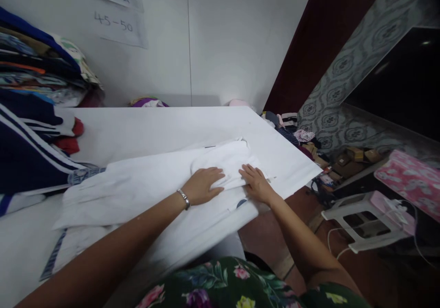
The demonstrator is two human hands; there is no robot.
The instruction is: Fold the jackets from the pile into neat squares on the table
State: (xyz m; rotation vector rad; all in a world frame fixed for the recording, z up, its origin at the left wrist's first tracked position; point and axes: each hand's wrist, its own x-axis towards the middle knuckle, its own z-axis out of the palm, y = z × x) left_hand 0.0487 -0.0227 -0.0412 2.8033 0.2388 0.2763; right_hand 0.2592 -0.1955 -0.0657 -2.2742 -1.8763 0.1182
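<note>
A white garment (137, 179) lies stretched along the white table, its right end folded over into a smaller pad (223, 159). Flat on the left side of that folded part rests my left hand (205, 185), fingers extended, a metal bracelet on its wrist. My right hand (256, 183) presses on the right edge of the fold with its fingers spread. Neither hand grips anything. A dark round mark (241, 203) shows on white cloth near the table's front edge. More white fabric with a dark patterned band (55, 255) sits at the lower left.
Navy clothing with white stripes (30, 147) is heaped on the table's left, below a stack of folded clothes (37, 65). Past the table's right corner (318, 170) stand a white plastic stool (364, 239), cardboard boxes (354, 161) and piled clothes (292, 131). A wall (223, 42) rises behind.
</note>
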